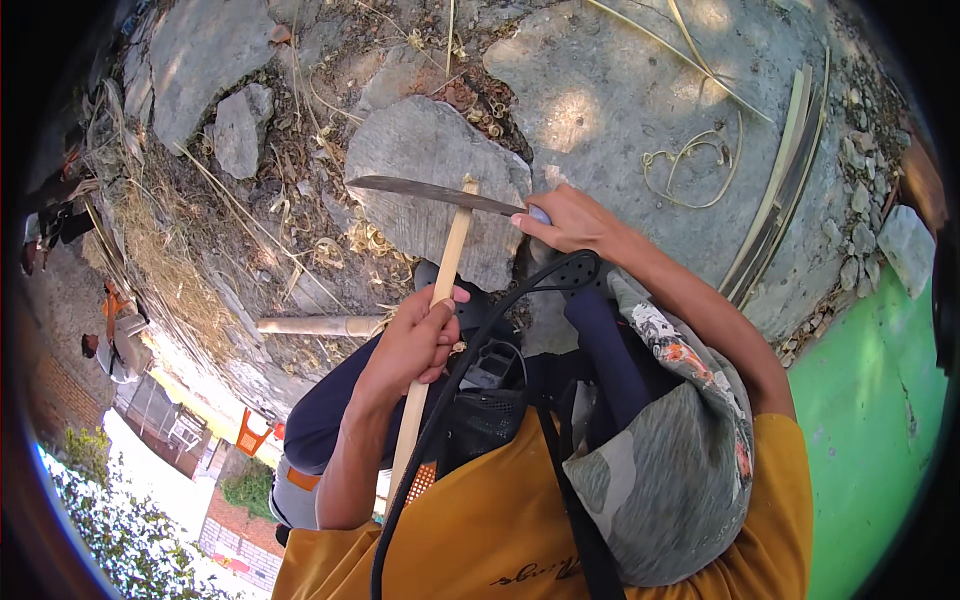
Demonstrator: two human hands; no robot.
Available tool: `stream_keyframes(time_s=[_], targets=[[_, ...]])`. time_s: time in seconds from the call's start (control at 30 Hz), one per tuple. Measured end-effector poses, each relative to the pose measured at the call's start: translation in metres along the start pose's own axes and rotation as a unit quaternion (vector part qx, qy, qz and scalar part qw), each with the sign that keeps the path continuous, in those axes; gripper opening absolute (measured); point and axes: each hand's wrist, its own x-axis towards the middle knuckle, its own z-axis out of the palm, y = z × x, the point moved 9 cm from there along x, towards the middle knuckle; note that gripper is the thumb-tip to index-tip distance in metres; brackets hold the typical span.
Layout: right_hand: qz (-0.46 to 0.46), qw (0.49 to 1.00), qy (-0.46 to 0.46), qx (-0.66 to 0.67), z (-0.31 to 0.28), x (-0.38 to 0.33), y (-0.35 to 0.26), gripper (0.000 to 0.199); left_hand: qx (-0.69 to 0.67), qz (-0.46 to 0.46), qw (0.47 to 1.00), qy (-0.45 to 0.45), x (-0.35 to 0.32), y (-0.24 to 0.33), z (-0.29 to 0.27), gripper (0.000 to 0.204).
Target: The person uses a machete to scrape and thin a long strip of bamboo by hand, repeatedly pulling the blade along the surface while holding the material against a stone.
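My left hand (415, 335) is closed round a pale, flat bamboo strip (453, 252). From above my lap the strip runs away from me, past the hand, its far end over a flat grey stone (430, 135). My right hand (572, 220) grips the bluish handle of a long, dark-bladed knife (410, 189). The blade points left and crosses the strip close to its far end. Whether the edge has bitten into the bamboo I cannot tell. Pale curled shavings (368, 238) lie at the left side of the stone.
Left of my knees lies a bamboo pole (320, 326). Long bamboo strips (785, 170) rest on the rock at right, near a thin curled strip (690, 160). A green surface (870, 400) is at lower right. Another person (115, 345) is at far left. A black cable (455, 375) crosses my front.
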Motion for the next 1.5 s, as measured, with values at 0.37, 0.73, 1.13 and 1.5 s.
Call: stream_keyframes(time_s=[0.37, 0.73, 1.13, 1.5], targets=[[0.031, 0.999, -0.016, 0.026, 0.008, 0.014, 0.003, 0.067, -0.050, 0.012, 0.998, -0.022, 0.000, 0.012, 0.009, 0.024], [-0.017, 0.998, 0.013, 0.051, 0.012, 0.010, 0.008, 0.069, -0.029, 0.009, 0.999, -0.011, 0.000, 0.006, 0.005, 0.027], [-0.021, 0.999, 0.022, 0.028, -0.008, 0.012, 0.030, 0.065, -0.028, -0.002, 0.999, -0.026, -0.005, 0.018, 0.017, 0.022], [0.001, 0.997, 0.071, 0.008, 0.008, 0.005, 0.019, 0.066, -0.009, 0.001, 1.000, -0.014, -0.013, 0.006, 0.005, 0.022]])
